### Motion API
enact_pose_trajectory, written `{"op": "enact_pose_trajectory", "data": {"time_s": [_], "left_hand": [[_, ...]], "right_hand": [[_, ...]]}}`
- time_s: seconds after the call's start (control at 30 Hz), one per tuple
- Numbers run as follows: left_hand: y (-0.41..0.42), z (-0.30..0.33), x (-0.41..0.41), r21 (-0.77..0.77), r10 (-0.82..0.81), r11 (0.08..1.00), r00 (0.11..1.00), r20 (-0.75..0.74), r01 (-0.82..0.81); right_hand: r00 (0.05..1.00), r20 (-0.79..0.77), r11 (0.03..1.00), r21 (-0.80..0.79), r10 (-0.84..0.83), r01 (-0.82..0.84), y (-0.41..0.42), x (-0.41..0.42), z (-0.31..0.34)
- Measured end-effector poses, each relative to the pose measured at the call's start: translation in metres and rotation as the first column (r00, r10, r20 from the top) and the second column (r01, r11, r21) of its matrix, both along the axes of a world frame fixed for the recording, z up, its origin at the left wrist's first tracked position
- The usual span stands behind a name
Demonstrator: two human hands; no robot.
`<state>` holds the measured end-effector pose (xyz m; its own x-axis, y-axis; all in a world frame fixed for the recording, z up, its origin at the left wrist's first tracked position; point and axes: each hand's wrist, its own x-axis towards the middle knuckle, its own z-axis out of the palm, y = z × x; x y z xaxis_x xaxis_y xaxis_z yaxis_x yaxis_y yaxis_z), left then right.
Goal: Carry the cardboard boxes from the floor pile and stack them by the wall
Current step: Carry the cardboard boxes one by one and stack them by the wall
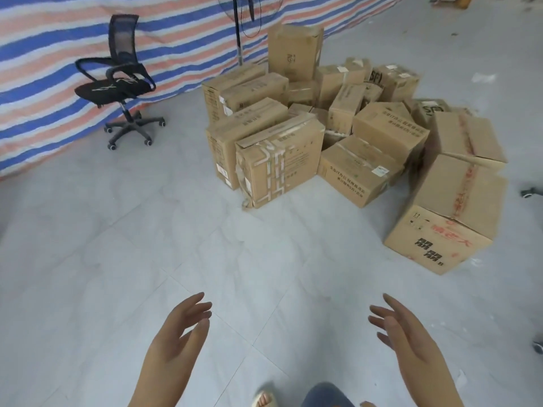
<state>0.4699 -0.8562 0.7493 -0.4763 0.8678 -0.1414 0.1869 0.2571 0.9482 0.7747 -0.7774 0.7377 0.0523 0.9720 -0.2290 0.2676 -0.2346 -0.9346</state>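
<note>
A pile of several brown cardboard boxes (352, 127) lies on the grey tiled floor ahead and to the right. The nearest ones are a taped box (279, 163) at the pile's left front and a large box with red and black print (449, 218) at the right front. My left hand (179, 339) and my right hand (408, 336) are both raised low in the view, palms facing each other, fingers apart and empty. Both hands are well short of the pile, with bare floor between.
A striped blue, red and white tarp (58, 54) covers the wall at the back left. A black office chair (123, 80) stands in front of it. A fan on a pole (239, 30) rises behind the pile. My sandalled foot (264, 399) shows at the bottom edge.
</note>
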Motion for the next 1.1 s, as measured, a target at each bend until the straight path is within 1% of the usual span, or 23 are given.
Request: {"op": "enact_pose_trajectory", "data": {"time_s": [0.13, 0.23, 0.37, 0.5, 0.6, 0.67, 0.83, 0.93, 1.1], "left_hand": [[0.063, -0.008, -0.008, -0.007, 0.011, 1.000, 1.000, 0.012, -0.011], [0.116, -0.016, -0.010, -0.007, 0.043, 0.999, 0.999, 0.014, -0.043], [0.197, -0.015, -0.009, 0.008, 0.070, 0.997, 0.997, 0.024, -0.071], [0.273, -0.007, -0.010, 0.032, 0.104, 0.994, 0.994, -0.012, -0.104], [0.310, -0.008, -0.020, 0.024, 0.174, 0.984, 0.985, 0.021, -0.174], [0.329, -0.009, -0.032, 0.003, 0.203, 0.979, 0.979, 0.017, -0.203], [0.376, -0.028, -0.093, -0.073, 0.292, 0.954, 0.956, 0.021, -0.289], [0.415, -0.032, -0.144, -0.090, 0.269, 0.960, 0.963, 0.029, -0.266], [0.489, -0.017, -0.261, -0.112, 0.167, 0.980, 0.986, 0.001, -0.166]], "right_hand": [[1.000, -0.017, 0.999, -0.038, -0.012, 0.012, 0.061, -0.007, -0.012], [0.999, -0.012, 0.998, -0.050, 0.033, -0.034, 0.125, -0.010, -0.016], [0.997, 0.003, 0.997, -0.006, 0.079, -0.079, 0.221, -0.012, -0.013], [0.991, 0.018, 0.991, 0.017, 0.135, -0.136, 0.314, -0.017, -0.008], [0.978, 0.032, 0.979, -0.004, 0.205, -0.205, 0.372, -0.031, -0.009], [0.972, 0.033, 0.973, -0.012, 0.231, -0.231, 0.406, -0.049, -0.012], [0.958, 0.047, 0.957, -0.091, 0.282, -0.277, 0.469, -0.120, -0.027], [0.964, 0.053, 0.962, -0.105, 0.259, -0.252, 0.499, -0.176, -0.032], [0.985, 0.032, 0.980, -0.112, 0.171, -0.167, 0.548, -0.274, -0.027]]}}
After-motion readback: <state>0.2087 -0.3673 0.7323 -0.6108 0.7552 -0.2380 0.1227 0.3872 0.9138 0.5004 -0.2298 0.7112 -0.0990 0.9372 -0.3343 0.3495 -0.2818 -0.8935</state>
